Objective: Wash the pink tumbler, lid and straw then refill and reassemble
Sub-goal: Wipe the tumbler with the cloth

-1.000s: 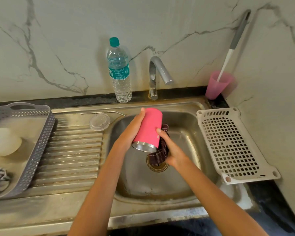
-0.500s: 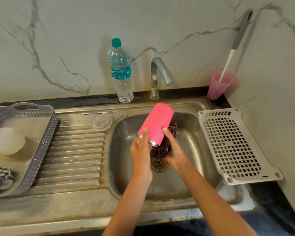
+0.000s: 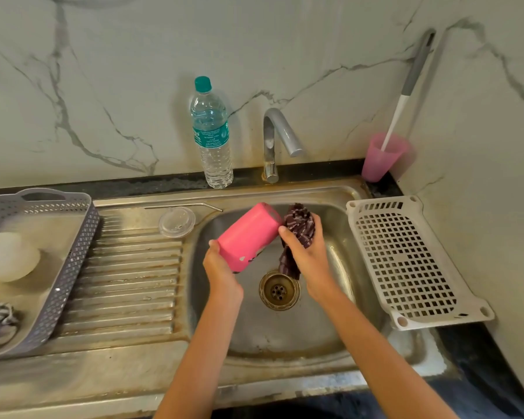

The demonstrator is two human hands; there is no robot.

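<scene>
Now we grip tumbler (image 3: 248, 237) by open end in left hand (image 3: 221, 267), tilted over sink (image 3: 285, 343). Right hand (image 3: 309, 255) clutches cloth (image 3: 300, 222), shifted from under tumbler up beside its base. Lid (image 3: 177, 221), straw (image 3: 182, 205) unmoved on drainboard.

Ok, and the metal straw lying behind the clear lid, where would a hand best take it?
Probably pinch the metal straw on its long straight run, from above, fingertips either side. It lies flat on the sink ledge, and the lid just in front blocks a low approach.
</scene>
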